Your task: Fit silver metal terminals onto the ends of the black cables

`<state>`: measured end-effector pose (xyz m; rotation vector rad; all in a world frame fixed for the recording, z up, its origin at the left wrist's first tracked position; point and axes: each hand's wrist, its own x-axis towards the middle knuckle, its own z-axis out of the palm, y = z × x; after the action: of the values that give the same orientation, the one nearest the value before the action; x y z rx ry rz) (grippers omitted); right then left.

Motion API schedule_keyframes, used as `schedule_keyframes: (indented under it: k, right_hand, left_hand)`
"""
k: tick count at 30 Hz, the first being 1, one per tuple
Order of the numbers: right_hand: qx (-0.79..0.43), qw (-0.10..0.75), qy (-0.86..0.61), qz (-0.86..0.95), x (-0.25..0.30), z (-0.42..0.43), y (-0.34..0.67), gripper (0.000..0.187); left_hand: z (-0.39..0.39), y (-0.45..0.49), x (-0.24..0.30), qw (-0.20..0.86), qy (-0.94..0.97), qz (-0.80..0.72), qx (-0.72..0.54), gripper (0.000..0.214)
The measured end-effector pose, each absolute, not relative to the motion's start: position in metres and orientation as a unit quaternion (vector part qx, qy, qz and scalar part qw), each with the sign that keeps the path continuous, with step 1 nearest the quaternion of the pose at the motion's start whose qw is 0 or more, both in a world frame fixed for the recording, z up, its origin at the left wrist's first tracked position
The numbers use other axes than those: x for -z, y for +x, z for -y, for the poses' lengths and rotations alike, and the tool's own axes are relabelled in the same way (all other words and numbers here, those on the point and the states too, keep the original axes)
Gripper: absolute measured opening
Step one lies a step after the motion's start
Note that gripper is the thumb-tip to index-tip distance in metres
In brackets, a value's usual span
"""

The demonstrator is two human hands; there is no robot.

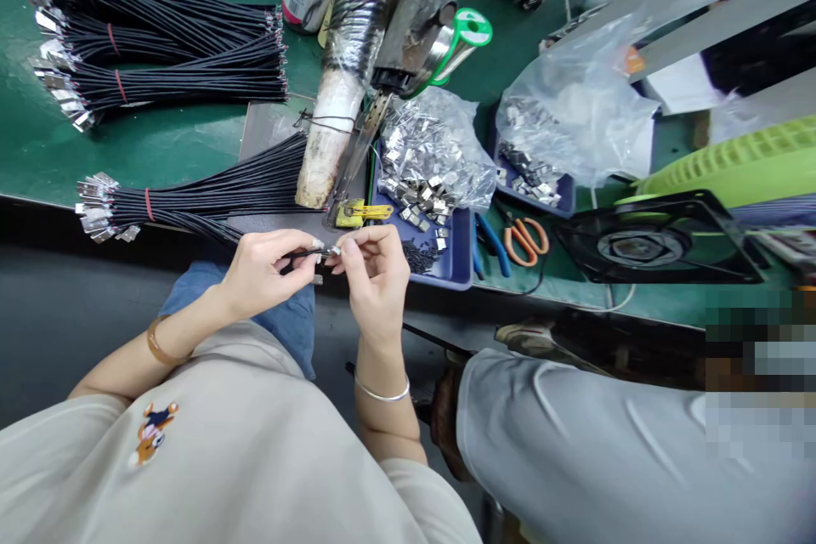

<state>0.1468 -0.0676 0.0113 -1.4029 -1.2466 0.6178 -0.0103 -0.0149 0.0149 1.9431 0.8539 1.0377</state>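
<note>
My left hand (266, 266) pinches a thin black cable (298, 254) between thumb and fingers, just over the bench's front edge. Facing it, my right hand (377, 276) is closed at the cable's end on a small silvery metal piece (334, 251), partly hidden by the fingertips. Behind my left hand lies a bundle of black cables (217, 191), tied with a red band, with metal connectors at its left end. A yellow clip (363, 213) sits just beyond my fingers. Right of my right hand, a blue tray (463, 251) holds loose metal connector shells (424, 202) and small black pieces.
Over the work spot hang a flexible duct (366, 8) and a soldering iron holder with a solder spool (473, 27). More cable bundles (184, 81) lie back left. Orange-handled scissors (526, 241), blue-handled pliers (492, 243) and a black fan (656, 242) are to the right, near another person's leg (574, 433).
</note>
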Motion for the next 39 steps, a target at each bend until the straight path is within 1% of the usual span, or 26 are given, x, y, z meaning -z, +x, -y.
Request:
schedule_keyframes:
  k: [3,6,8,11,13,15,17,20,22,26,31,35,39]
  right_hand:
    - [-0.172,0.532,-0.578,0.595,-0.010,0.070,0.145,0.010]
    - [-0.087,0.514,-0.562,0.642,-0.008,0.070,0.143,0.011]
    - [-0.075,0.518,-0.575,0.629,-0.006,0.072,0.144,0.011]
    - [-0.067,0.551,-0.608,0.567,-0.002,0.079,0.146,0.007]
    - [-0.019,0.563,-0.614,0.552,-0.002,0.085,0.147,0.003]
    - [0.037,0.535,-0.606,0.587,-0.003,0.088,0.147,0.007]
    - [0.065,0.476,-0.592,0.647,-0.006,0.087,0.145,0.011]
    - [0.078,0.404,-0.571,0.710,-0.009,0.080,0.143,0.007]
    - [0.083,0.378,-0.565,0.728,-0.010,0.077,0.142,0.007]
    - [0.064,0.337,-0.569,0.747,-0.011,0.076,0.145,0.014]
    - [0.073,0.283,-0.575,0.764,-0.010,0.078,0.150,0.023]
    - [0.080,0.262,-0.582,0.766,-0.009,0.078,0.153,0.025]
    - [0.018,0.302,-0.609,0.733,-0.015,0.080,0.159,0.024]
  left_hand:
    - [0.016,-0.010,-0.017,0.447,0.723,-0.356,-0.388,0.011]
    - [0.016,-0.010,-0.019,0.506,0.688,-0.365,-0.371,0.019]
    - [0.015,-0.010,-0.019,0.542,0.666,-0.366,-0.360,0.020]
    - [0.012,-0.013,-0.018,0.576,0.646,-0.361,-0.348,0.016]
    - [0.010,-0.015,-0.018,0.589,0.645,-0.351,-0.339,0.016]
    - [0.008,-0.016,-0.019,0.594,0.649,-0.344,-0.328,0.018]
    - [0.007,-0.017,-0.019,0.591,0.657,-0.340,-0.321,0.019]
    - [0.007,-0.017,-0.018,0.580,0.674,-0.332,-0.315,0.020]
    - [0.007,-0.016,-0.015,0.571,0.683,-0.333,-0.311,0.020]
    - [0.007,-0.015,-0.010,0.544,0.707,-0.342,-0.294,0.020]
    - [0.007,-0.011,-0.009,0.448,0.772,-0.348,-0.288,0.015]
    - [0.008,-0.010,-0.008,0.409,0.793,-0.333,-0.304,0.014]
    - [0.010,-0.010,-0.006,0.400,0.791,-0.327,-0.330,0.013]
